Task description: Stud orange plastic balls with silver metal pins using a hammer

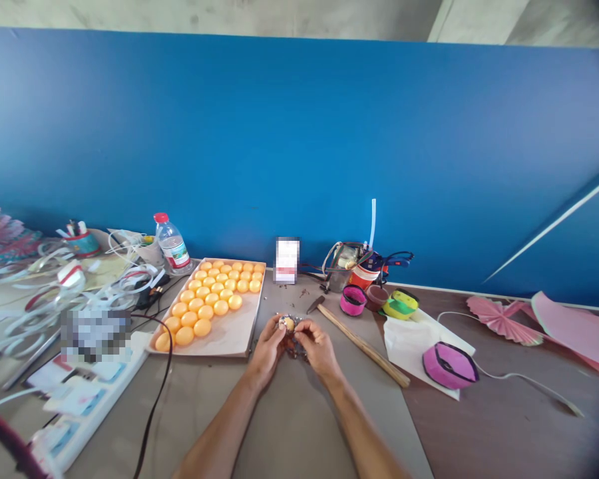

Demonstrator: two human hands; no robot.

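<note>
My left hand (265,344) is closed round a small pale-orange ball (288,324) with dark and shiny bits on it, just in front of me on the grey table. Close against its right side, my right hand (318,347) has its fingertips pinched together; what they hold is too small to tell. Under and between the hands lie small dark, glittery bits (297,354), partly hidden by the fingers. Left of my hands stands a shallow cardboard tray (234,336) with several orange balls (205,313). To the right lies a hammer (364,346) with a wooden handle.
A bottle (174,246) stands behind the tray. At left are a power strip (94,399), a black cable (168,372) and tangled white strips (54,293). Purple rings (450,366), white paper (414,346) and pink folded paper (509,319) lie at right. A blue partition (299,133) rises behind.
</note>
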